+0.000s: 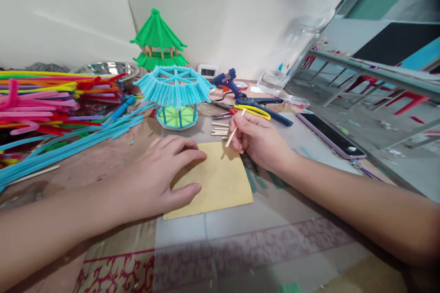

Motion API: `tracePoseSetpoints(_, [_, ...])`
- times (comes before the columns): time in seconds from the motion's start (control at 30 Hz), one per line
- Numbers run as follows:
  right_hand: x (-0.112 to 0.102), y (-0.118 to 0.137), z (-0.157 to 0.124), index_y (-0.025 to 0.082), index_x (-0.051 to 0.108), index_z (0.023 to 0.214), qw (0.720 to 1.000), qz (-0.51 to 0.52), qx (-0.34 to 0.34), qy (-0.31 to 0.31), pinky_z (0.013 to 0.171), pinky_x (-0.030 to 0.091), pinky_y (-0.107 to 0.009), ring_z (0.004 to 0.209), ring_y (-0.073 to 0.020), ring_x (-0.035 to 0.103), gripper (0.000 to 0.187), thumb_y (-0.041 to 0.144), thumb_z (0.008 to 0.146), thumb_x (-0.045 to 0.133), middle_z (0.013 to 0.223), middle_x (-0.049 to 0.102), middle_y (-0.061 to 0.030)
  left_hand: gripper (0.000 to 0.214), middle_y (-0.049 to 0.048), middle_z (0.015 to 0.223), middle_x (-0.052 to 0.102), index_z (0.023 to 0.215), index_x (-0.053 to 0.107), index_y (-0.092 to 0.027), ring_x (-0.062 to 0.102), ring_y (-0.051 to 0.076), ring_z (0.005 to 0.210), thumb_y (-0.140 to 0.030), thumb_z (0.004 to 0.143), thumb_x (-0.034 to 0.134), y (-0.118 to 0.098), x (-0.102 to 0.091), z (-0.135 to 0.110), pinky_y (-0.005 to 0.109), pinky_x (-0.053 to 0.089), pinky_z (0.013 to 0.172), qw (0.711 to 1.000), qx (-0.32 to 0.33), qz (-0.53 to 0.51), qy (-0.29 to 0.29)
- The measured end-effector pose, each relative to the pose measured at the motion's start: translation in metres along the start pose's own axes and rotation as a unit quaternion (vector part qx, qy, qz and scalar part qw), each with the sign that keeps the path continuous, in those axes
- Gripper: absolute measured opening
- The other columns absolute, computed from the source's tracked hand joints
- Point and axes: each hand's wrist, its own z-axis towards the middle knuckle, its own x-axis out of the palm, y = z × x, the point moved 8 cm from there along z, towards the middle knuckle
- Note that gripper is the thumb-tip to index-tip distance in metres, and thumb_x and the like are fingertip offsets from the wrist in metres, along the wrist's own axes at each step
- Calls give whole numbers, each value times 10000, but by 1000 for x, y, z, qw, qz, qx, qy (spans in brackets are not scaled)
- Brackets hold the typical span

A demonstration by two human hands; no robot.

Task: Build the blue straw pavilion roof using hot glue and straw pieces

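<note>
My left hand (161, 176) lies flat with fingers spread on the left part of a tan square sheet (223, 183) on the table. My right hand (257, 139) is closed in a pinch on a thin wooden stick (234, 129), whose lower tip touches the sheet's far edge. Several short wooden sticks (220, 129) lie just beyond the sheet. A light blue pipe-cleaner pavilion (175, 94) stands behind them.
A green pavilion model (158, 41) stands at the back. Piles of coloured pipe cleaners (51, 100) fill the left side. A blue glue gun (228, 81), scissors (254, 111), a metal bowl (106, 69) and a phone (330, 135) lie around.
</note>
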Motion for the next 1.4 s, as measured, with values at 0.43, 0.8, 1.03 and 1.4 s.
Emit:
tracePoseSetpoints(0.43, [11,-3,-4,208,543,754,997,-66,29,18,441,393,-211,427,-96,477,288,436,929,547,497,579,27,366,53,1298,559,1267,602,-381,493,306,1169,-367,917,496,-13,-1,0,522,434,961,998,50,39,6])
tracePoseSetpoints(0.8, [12,-4,-5,193,542,776,996,-84,19,31,453,397,-189,443,-83,490,304,445,947,525,516,587,29,303,50,1198,606,1147,679,-337,542,274,1086,-376,891,522,-13,-3,2,464,464,940,999,40,-1,4])
tracePoseSetpoints(1.03, [14,-1,-6,195,546,784,993,-109,19,29,446,392,-182,448,-81,495,300,441,953,517,521,580,33,412,48,1219,594,1165,666,-333,534,303,1086,-537,812,606,-12,-4,1,471,445,953,999,32,-9,5])
tracePoseSetpoints(1.4, [21,18,-17,202,530,777,979,-194,-45,47,490,404,-203,504,-88,505,322,466,958,492,584,556,30,403,48,1207,584,1172,654,-319,528,291,1069,-498,815,605,-13,-4,1,460,432,970,999,28,-30,9])
